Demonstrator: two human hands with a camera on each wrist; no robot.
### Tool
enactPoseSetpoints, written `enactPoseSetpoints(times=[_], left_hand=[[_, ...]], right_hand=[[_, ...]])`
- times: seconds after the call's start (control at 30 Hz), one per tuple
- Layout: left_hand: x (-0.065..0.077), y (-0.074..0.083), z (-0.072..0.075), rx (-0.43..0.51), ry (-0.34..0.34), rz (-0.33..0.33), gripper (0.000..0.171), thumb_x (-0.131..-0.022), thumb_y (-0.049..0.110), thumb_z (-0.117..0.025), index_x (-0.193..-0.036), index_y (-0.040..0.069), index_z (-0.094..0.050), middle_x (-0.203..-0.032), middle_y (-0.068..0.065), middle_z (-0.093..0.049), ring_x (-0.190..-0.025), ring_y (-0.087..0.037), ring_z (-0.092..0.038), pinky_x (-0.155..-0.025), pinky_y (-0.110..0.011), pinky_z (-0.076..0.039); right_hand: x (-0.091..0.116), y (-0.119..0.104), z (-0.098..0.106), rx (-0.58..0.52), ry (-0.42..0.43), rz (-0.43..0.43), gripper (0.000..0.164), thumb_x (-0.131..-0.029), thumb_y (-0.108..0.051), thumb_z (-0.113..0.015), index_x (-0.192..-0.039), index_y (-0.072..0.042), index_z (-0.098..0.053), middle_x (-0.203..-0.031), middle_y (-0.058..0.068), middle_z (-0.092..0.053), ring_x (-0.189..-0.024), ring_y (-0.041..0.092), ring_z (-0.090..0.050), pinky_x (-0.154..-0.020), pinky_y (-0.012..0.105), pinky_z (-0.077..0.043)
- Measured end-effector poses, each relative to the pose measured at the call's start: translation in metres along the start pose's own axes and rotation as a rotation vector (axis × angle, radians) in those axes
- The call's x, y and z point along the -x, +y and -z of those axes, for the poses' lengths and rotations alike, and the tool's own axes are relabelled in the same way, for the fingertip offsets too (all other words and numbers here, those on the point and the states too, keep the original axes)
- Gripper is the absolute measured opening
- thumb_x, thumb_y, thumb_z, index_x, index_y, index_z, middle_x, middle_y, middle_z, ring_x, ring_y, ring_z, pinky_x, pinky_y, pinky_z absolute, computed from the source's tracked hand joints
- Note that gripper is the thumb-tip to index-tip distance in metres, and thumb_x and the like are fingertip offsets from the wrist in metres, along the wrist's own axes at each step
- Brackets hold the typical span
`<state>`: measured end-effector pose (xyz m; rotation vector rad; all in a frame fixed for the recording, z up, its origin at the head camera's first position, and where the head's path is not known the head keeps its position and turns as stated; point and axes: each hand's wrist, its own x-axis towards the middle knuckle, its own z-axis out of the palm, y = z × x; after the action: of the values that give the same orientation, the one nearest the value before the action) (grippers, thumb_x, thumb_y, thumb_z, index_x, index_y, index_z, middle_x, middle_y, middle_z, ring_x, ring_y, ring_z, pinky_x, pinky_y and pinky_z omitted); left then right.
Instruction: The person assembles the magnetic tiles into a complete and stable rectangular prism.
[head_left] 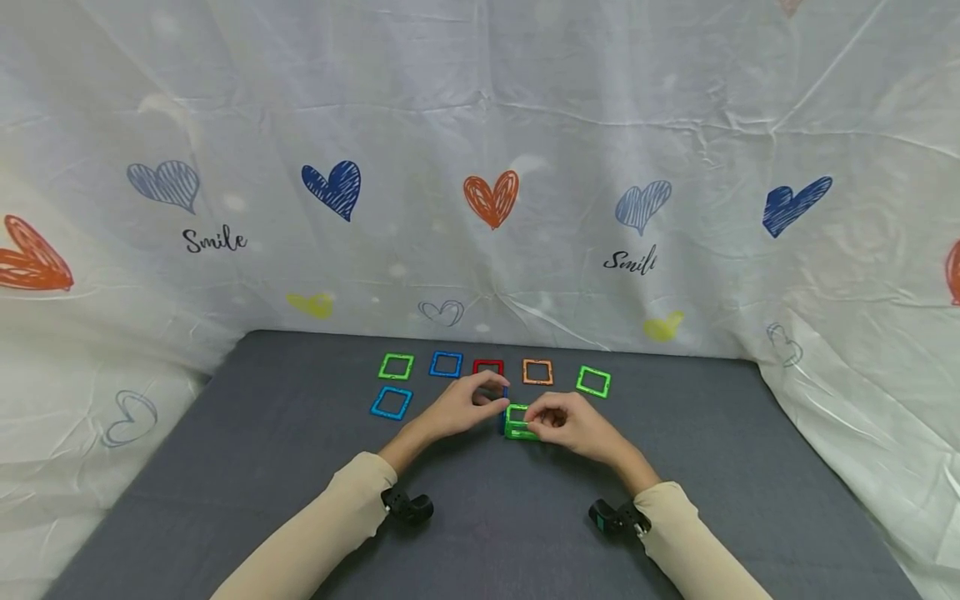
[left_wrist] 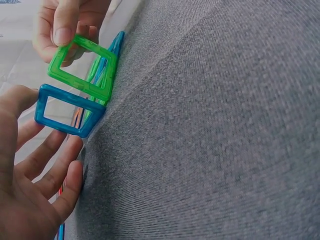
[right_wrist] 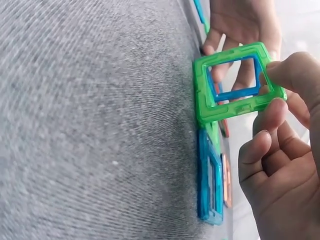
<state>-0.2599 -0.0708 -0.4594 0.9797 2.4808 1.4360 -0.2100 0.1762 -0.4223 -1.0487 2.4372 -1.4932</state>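
Note:
My left hand [head_left: 461,407] holds the upper edge of a blue square magnetic tile [left_wrist: 62,127] between thumb and index finger, the other fingers loosely bent. This open-framed tile stands upright. Touching it at a corner is an upright green square tile [right_wrist: 230,109]; my right hand [head_left: 577,427] pinches its upper edge between thumb and index finger. More green shows low behind the front green tile. Beside it, another blue tile [right_wrist: 204,175] sits close to the table, hidden under my right hand in the head view.
Along the back of the dark grey tabletop [head_left: 262,467] lie a green tile [head_left: 382,367], blue tiles [head_left: 447,354] [head_left: 377,403], a red tile [head_left: 488,362], an orange tile [head_left: 537,383] and a right-hand green tile [head_left: 595,392]. Behind hangs a white curtain [head_left: 420,75] printed with hearts.

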Motion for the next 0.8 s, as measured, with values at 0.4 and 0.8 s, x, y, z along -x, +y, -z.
enactPoseSetpoints(times=[0.4,0.8], left_hand=[[0.0012,0.0008,-0.002,0.0,0.012,0.019,0.036,-0.103,0.02,-0.065,-0.132,0.0,-0.061,-0.125,-0.016,-0.064,-0.102,-0.027,-0.069,-0.087,-0.04,-0.055],[-0.0001,-0.0004,-0.0013,-0.008,0.012,0.026,0.036,-0.102,0.021,-0.065,-0.132,0.001,-0.06,-0.126,-0.015,-0.064,-0.103,-0.027,-0.069,-0.087,-0.039,-0.054]], right_hand=[[0.0013,-0.004,-0.0013,0.016,0.027,-0.005,0.009,-0.093,0.009,-0.068,-0.101,0.007,-0.072,-0.09,0.016,-0.067,-0.066,0.024,-0.058,-0.057,0.028,-0.047],[-0.0005,-0.0032,-0.0042,0.028,0.043,0.026,0.009,-0.093,0.009,-0.068,-0.1,0.006,-0.072,-0.089,0.015,-0.067,-0.064,0.022,-0.057,-0.056,0.029,-0.047]])
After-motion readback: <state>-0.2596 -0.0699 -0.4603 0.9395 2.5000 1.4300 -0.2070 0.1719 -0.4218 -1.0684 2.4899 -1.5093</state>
